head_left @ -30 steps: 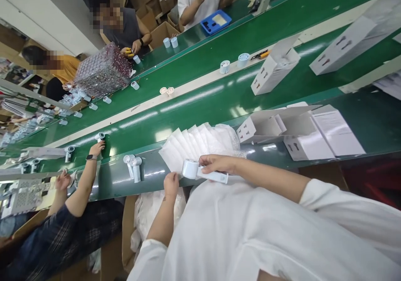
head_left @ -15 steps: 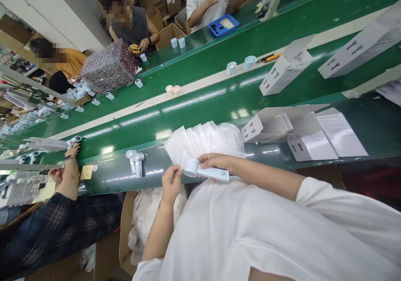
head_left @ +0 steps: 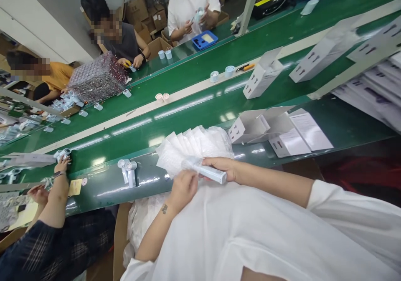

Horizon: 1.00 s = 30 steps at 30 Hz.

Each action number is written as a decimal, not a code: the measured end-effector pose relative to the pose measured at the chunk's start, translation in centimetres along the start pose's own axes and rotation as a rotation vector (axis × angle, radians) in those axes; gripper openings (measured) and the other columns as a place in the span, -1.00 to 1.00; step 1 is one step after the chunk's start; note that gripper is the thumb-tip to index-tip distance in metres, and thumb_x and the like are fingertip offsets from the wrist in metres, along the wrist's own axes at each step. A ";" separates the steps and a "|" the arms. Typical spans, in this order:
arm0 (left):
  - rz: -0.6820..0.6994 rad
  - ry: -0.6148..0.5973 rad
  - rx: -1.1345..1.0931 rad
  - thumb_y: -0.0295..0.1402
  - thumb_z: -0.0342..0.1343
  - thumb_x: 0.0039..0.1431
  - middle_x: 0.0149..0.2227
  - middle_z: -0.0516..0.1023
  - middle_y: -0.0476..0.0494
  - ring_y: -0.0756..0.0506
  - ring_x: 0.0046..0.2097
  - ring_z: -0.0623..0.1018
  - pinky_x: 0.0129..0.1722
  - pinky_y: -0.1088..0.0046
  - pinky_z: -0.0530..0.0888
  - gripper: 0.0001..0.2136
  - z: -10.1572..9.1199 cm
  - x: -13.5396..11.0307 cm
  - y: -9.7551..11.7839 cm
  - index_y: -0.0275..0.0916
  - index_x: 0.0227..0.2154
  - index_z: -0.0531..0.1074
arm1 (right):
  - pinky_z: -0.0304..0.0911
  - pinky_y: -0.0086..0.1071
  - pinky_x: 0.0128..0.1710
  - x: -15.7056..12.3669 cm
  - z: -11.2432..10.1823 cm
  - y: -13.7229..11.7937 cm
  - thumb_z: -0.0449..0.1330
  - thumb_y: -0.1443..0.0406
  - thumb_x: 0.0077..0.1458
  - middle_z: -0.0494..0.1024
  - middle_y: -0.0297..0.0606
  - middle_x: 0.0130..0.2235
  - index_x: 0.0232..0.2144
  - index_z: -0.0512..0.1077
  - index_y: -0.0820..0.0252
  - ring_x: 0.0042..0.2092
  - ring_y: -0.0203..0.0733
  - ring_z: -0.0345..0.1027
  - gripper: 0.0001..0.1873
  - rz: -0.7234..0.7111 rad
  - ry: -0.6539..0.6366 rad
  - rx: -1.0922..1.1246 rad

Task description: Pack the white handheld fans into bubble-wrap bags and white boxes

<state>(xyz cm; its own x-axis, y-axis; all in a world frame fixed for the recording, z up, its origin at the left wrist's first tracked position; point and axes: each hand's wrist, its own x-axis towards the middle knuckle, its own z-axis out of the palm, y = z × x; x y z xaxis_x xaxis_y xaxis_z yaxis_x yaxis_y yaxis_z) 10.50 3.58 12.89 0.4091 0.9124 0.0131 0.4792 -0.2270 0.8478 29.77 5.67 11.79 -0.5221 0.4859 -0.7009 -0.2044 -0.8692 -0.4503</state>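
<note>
I saw the right hand [head_left: 224,165] clasping a fan [head_left: 214,174], the left hand [head_left: 184,188] pinching a bag [head_left: 176,164] that hid its head; spare bags [head_left: 203,141] lay just beyond.

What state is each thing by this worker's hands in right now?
handheld fan: head inside a bubble bag, handle out.
right hand: gripping the fan's handle.
left hand: pinching the bubble bag.
bag stack: fanned out, overlapping.
white carton: open, lying flat.
two spare fans: lying unbagged.
</note>
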 end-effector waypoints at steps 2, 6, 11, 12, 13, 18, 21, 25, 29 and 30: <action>-0.186 0.107 -0.107 -0.31 0.07 0.12 -0.46 0.49 -0.07 -0.02 -0.41 0.42 -0.32 0.44 0.38 -0.87 -0.5 0.6 0.5 -0.23 -0.41 0.47 | 0.41 -0.40 -0.45 -0.4 -0.7 0.3 0.10 0.26 0.16 0.46 -0.28 -0.44 -0.36 0.22 0.18 -0.43 -0.27 0.42 -0.87 0.012 0.086 -0.008; -0.429 0.101 -0.238 -0.29 0.14 0.02 -0.60 0.37 0.07 0.07 -0.55 0.29 -0.52 0.56 0.25 -0.86 -1.2 2.1 2.2 -0.27 -0.47 0.43 | 0.30 -0.43 -0.50 -2.9 -1.7 -0.9 0.20 0.21 0.07 0.39 -0.36 -0.54 -0.51 0.24 0.18 -0.51 -0.30 0.31 -0.75 -0.099 0.257 -0.438; -0.224 -0.244 -0.161 -0.40 0.11 -0.02 -0.54 0.46 0.02 0.04 -0.48 0.38 -0.44 0.54 0.32 -0.92 -0.4 2.2 4.0 -0.26 -0.48 0.48 | 0.16 -0.46 -0.46 -8.0 -2.5 -3.4 0.17 0.18 0.06 0.42 -0.35 -0.55 -0.61 0.29 0.18 -0.49 -0.31 0.24 -0.71 -0.351 0.115 -1.122; -0.179 -0.330 -0.149 -0.42 0.10 -0.03 -0.53 0.48 0.01 0.03 -0.46 0.40 -0.41 0.53 0.33 -0.92 -0.1 2.1 4.2 -0.26 -0.50 0.49 | 0.13 -0.46 -0.47 -8.8 -2.7 -3.6 0.17 0.18 0.04 0.40 -0.36 -0.58 -0.63 0.29 0.18 -0.51 -0.33 0.21 -0.70 -0.350 0.080 -1.186; -0.155 -0.385 -0.151 -0.43 0.10 -0.03 -0.53 0.49 0.00 0.02 -0.45 0.41 -0.40 0.52 0.34 -0.92 0.2 2.2 4.3 -0.26 -0.51 0.49 | 0.11 -0.46 -0.48 -9.5 -3.0 -3.8 0.16 0.19 0.04 0.38 -0.37 -0.60 -0.64 0.29 0.18 -0.52 -0.33 0.19 -0.70 -0.339 0.056 -1.202; -0.268 -0.111 -0.329 -0.33 0.12 0.02 -0.56 0.40 0.02 0.05 -0.50 0.35 -0.44 0.54 0.32 -0.89 0.0 4.2 5.3 -0.28 -0.48 0.45 | 0.15 -0.46 -0.47 -10.5 -4.3 -4.3 0.14 0.24 -0.02 0.37 -0.36 -0.60 -0.63 0.26 0.20 -0.53 -0.34 0.24 -0.76 -0.389 0.133 -0.668; -0.155 -0.069 -0.372 -0.24 0.20 0.01 -0.38 0.47 -0.07 -0.01 -0.35 0.44 -0.34 0.50 0.38 -0.78 -1.1 6.1 7.0 -0.27 -0.33 0.46 | 0.12 -0.48 -0.56 -10.3 -4.1 -5.2 0.13 0.30 -0.08 0.32 -0.39 -0.66 -0.61 0.25 0.20 -0.61 -0.36 0.17 -0.84 -0.441 0.104 -0.222; 0.148 -0.300 -0.194 -0.21 0.45 -0.36 0.13 0.33 -0.23 -0.26 0.10 0.36 -0.07 0.32 0.42 -0.16 -1.2 8.7 9.3 -0.12 0.11 0.29 | 0.09 -0.51 -0.61 -10.0 -2.7 -7.1 0.04 0.37 -0.01 0.26 -0.40 -0.71 -0.59 0.28 0.24 -0.66 -0.39 0.10 -0.84 -0.398 -0.034 0.017; 0.128 -0.224 -0.095 -0.20 0.29 -0.06 -0.21 0.54 -0.13 -0.12 -0.20 0.51 -0.17 0.36 0.46 -0.61 -0.3 11.0 9.4 -0.20 -0.14 0.48 | 0.30 -0.40 -0.38 -10.9 -4.2 -8.1 -0.02 0.28 0.13 0.36 -0.35 -0.61 -0.54 0.33 0.24 -0.56 -0.35 0.24 -0.74 -0.470 0.071 0.089; 0.076 -0.121 -0.132 -0.18 0.25 -0.01 -0.33 0.54 -0.09 -0.06 -0.34 0.50 -0.29 0.41 0.47 -0.70 -0.3 11.7 9.1 -0.23 -0.24 0.50 | 0.33 -0.35 -0.29 -11.4 -5.5 -8.1 -0.01 0.22 0.15 0.41 -0.32 -0.54 -0.48 0.36 0.24 -0.49 -0.31 0.30 -0.73 -0.569 0.180 0.060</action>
<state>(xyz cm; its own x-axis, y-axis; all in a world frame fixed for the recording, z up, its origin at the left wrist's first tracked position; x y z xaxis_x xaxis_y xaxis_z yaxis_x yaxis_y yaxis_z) 19.41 12.30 20.93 0.5343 0.8450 0.0228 0.3403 -0.2397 0.9092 41.93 7.70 20.35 -0.1697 0.8797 -0.4442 -0.4596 -0.4693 -0.7540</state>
